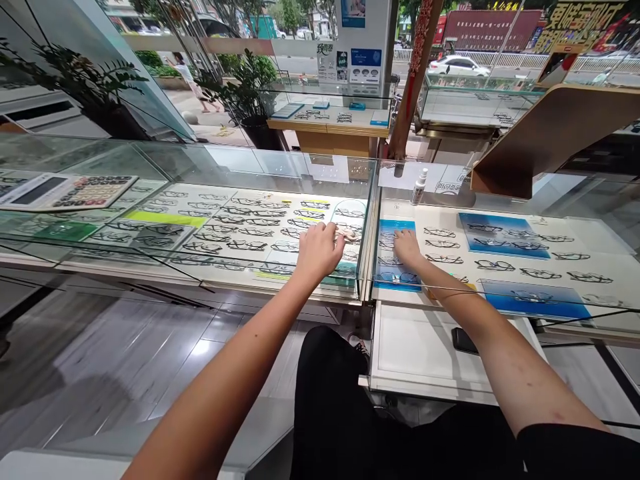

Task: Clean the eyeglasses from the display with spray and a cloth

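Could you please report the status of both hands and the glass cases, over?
Left hand at left glass case, beside small beige item, grip unclear. Right hand over blue mat in right case. Small bottle upright beyond right hand.

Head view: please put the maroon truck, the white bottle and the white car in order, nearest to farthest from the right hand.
1. White bottle: just beyond the right hand.
2. White car: outside, far ahead.
3. Maroon truck: behind the car.

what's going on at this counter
A person reaches over glass display cases holding rows of eyeglasses. The left hand is at a small pale object; whether it grips it is unclear. The right hand is over a blue panel with eyeglasses on it. Below, an open drawer holds a dark object.
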